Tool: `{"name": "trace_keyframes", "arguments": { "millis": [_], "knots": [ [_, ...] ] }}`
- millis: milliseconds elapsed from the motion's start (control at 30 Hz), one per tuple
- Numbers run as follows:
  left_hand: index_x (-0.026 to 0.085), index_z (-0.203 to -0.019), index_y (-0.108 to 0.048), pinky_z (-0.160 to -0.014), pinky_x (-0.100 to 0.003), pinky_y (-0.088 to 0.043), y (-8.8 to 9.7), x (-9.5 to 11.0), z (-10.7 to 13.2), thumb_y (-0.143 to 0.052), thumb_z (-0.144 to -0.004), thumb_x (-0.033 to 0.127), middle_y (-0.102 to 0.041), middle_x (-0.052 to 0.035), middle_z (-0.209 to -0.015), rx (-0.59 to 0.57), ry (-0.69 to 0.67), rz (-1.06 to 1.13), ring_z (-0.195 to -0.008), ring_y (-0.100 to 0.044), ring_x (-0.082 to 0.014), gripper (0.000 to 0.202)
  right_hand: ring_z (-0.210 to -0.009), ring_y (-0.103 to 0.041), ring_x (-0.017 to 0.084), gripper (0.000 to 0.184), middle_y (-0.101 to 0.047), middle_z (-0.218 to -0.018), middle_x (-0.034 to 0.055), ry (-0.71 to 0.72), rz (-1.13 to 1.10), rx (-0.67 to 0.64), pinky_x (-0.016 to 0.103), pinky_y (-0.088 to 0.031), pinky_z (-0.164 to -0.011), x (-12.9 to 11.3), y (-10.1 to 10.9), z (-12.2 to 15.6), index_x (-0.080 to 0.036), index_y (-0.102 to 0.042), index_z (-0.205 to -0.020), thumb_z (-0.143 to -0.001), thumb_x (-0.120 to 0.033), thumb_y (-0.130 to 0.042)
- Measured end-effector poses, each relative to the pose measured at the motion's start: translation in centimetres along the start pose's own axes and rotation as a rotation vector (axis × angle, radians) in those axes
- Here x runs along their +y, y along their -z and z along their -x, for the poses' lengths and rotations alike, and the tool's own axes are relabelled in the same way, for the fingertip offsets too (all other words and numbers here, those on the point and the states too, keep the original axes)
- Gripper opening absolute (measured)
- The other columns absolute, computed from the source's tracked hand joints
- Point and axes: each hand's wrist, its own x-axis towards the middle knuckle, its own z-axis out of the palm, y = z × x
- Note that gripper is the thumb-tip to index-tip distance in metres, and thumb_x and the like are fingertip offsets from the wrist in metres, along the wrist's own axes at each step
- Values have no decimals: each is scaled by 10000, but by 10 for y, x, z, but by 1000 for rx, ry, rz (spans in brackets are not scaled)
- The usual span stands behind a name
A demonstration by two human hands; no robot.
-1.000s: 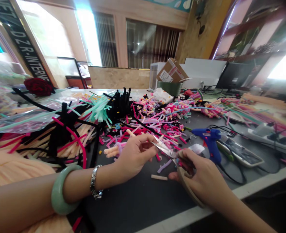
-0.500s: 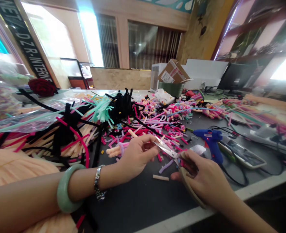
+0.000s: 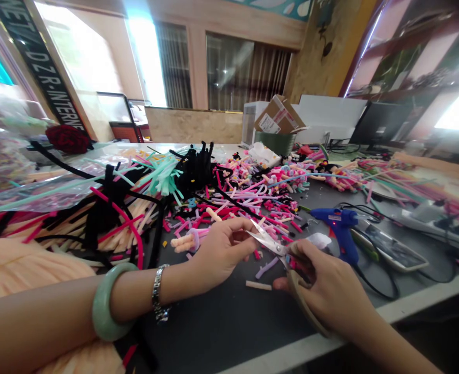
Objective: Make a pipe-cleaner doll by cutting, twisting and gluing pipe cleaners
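My right hand [image 3: 326,283] is closed around the handles of a pair of scissors [image 3: 274,245], whose blades point up and left, slightly parted. The blade tips reach the fingertips of my left hand [image 3: 223,254]. Those fingers are pinched together; whatever is between them is too small or hidden to make out. Just beyond my left hand lies a bundle of peach pipe cleaners [image 3: 184,242] with a lilac one wrapped round it. Below the scissors, a short beige pipe cleaner piece [image 3: 258,285] and a lilac piece [image 3: 266,268] lie on the dark table [image 3: 213,332].
A blue hot glue gun [image 3: 338,228] with a cord stands at the right, beside a phone-like device [image 3: 393,246]. Heaps of cut pink and red pipe cleaners [image 3: 233,200] fill the middle. Black bundles [image 3: 196,169] and mint ones [image 3: 162,179] lie behind. A cardboard box [image 3: 279,117] sits at the back.
Both hands stay almost in place. My left fingertips and the scissor blades have shifted very slightly; nothing on the table has visibly moved.
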Motion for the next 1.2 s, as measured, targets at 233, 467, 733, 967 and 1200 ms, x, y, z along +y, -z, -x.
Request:
{"name": "trace_keyframes", "arguments": {
  "millis": [233,467,733,967,1200],
  "knots": [
    [143,-788,-584,-472,-165,-368,0,-4,-1,-600,-780,232,-517,42,-608,18,29,5,-505,-455,-62,91,-557,-606,182,298,-622,-614,-29,-8,10,12,251,-383,-503,5,-4,2,-236,-541,-865,-730,-484,-638],
    [129,-791,-600,-487,-161,-366,-1,-1,0,-598,-802,232,-520,37,-628,-41,22,20,-522,-440,-55,103,-505,-568,156,297,-602,-587,-39,-17,14,29,242,-366,-473,4,-6,0,-229,-545,-830,-728,-492,-640],
    [147,-741,-542,-464,-159,-357,1,0,-5,-638,-776,312,-466,58,-575,34,81,84,-486,-430,-52,194,-585,-634,218,223,-664,-644,6,-205,129,45,281,-404,-507,24,9,-9,-237,-592,-842,-784,-448,-553],
    [155,-732,-516,-456,-172,-388,19,5,-19,-579,-797,257,-468,53,-550,74,26,128,-490,-437,-67,137,-765,-661,244,216,-710,-837,54,-171,117,-155,298,-477,-582,13,9,-20,-223,-664,-921,-761,-300,-542],
    [141,-683,-497,-474,-169,-341,45,10,-42,-530,-758,178,-464,60,-512,102,-60,26,-460,-387,-46,90,-875,-660,254,249,-705,-965,95,-73,53,-151,357,-514,-767,6,5,-21,-179,-662,-961,-731,-241,-589]
  ]
}}
